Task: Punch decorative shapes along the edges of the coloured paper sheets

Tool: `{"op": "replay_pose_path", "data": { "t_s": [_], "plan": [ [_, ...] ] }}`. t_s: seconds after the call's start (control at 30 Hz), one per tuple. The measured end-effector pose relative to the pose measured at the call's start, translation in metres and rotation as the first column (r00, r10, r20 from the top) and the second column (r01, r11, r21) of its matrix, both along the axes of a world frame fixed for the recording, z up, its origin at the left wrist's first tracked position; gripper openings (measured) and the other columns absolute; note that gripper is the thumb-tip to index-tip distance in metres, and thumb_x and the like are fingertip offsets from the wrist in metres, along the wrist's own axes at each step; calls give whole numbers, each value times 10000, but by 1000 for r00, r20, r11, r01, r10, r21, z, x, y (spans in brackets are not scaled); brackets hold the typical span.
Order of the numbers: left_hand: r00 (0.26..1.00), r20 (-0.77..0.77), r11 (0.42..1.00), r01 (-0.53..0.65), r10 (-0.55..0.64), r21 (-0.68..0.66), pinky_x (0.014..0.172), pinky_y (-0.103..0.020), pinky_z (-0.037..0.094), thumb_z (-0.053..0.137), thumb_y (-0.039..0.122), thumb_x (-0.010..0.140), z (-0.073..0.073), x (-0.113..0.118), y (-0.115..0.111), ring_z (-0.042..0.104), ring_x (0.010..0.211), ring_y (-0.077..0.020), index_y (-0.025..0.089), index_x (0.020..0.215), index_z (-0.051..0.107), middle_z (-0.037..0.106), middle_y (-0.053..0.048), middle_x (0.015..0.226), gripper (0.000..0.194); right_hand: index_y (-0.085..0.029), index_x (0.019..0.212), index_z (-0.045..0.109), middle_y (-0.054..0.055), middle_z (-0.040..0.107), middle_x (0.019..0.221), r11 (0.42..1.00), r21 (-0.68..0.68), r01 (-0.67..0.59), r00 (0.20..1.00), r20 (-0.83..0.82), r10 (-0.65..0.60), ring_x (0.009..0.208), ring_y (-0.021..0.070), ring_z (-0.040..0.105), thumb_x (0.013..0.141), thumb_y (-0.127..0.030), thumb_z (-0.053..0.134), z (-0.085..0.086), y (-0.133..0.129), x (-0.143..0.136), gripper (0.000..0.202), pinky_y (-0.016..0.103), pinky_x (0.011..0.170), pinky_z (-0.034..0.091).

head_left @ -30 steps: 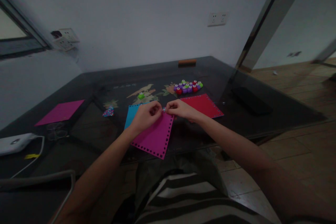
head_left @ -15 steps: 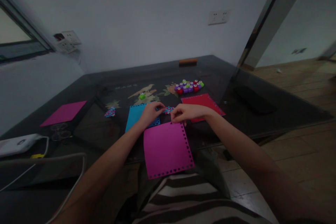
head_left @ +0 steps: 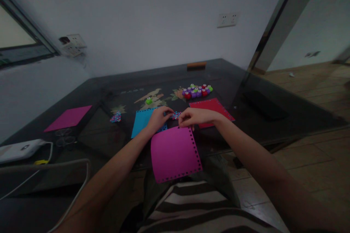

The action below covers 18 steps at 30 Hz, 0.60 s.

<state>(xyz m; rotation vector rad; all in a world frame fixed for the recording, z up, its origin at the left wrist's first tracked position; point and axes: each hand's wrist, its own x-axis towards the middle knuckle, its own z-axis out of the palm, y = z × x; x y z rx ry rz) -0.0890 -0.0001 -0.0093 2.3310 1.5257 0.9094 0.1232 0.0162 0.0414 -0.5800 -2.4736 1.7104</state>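
A magenta paper sheet point(head_left: 175, 153) with punched holes along its edges hangs over the table's front edge, slightly curled. My right hand point(head_left: 193, 117) is closed, its fingertips pinching the sheet's top right corner. My left hand point(head_left: 160, 117) reaches to a small pile of pink and blue paper cutouts point(head_left: 175, 115). Its thumb and fingers are drawn together at the pile's left side; what they hold is too small to make out. Under the left hand lies a blue sheet point(head_left: 140, 122) with punched edges. To the right of my right hand rests a red sheet point(head_left: 213, 107), also punched.
Several green, purple and red craft punches point(head_left: 197, 91) stand grouped at the back, and one green punch point(head_left: 148, 101) stands apart. Left are another cutout pile point(head_left: 116, 117), a magenta sheet point(head_left: 68, 118) and a white device point(head_left: 20, 151) with a cable. A dark flat object point(head_left: 264, 105) lies right.
The magenta sheet's lower edge has lifted slightly and the sheet curls more. Both hands keep nearly the same places; the view has shifted a little.
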Motion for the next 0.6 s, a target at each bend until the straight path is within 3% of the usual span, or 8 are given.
{"op": "replay_pose_path", "data": {
  "t_s": [0.23, 0.4, 0.5, 0.6],
  "plan": [
    [988, 144, 999, -42, 46, -33, 752, -306, 487, 563, 266, 820, 7, -4, 2, 633, 829, -174, 185, 841, 673, 696, -42, 864, 138, -133, 781, 623, -23, 544, 658, 999, -32, 41, 999, -31, -42, 575, 83, 528, 759, -306, 616, 2, 1, 3, 174, 196, 514, 450],
    [933, 352, 972, 147, -76, -181, 693, -280, 511, 511, 348, 855, 21, -15, -1, 648, 748, -152, 168, 915, 656, 695, -42, 802, 240, -145, 763, 599, -36, 503, 631, 992, -28, 126, 987, -97, -128, 556, 79, 478, 779, -328, 588, 3, 5, 4, 184, 195, 494, 366],
    [906, 418, 973, 154, -70, -170, 656, -274, 520, 491, 366, 867, 30, -23, -4, 645, 688, -144, 147, 927, 645, 686, -55, 776, 274, -140, 752, 590, -34, 496, 632, 971, -21, 238, 958, -157, -239, 543, 73, 441, 787, -318, 577, 1, 9, 4, 182, 205, 499, 327],
    [933, 358, 995, 73, -42, -73, 675, -293, 527, 462, 327, 885, 36, -31, -6, 644, 703, -149, 140, 931, 639, 684, -71, 806, 262, -140, 745, 578, -33, 487, 635, 936, -47, 350, 914, -203, -352, 533, 68, 421, 782, -305, 587, -2, 13, 5, 169, 213, 500, 314]
  ]
}}
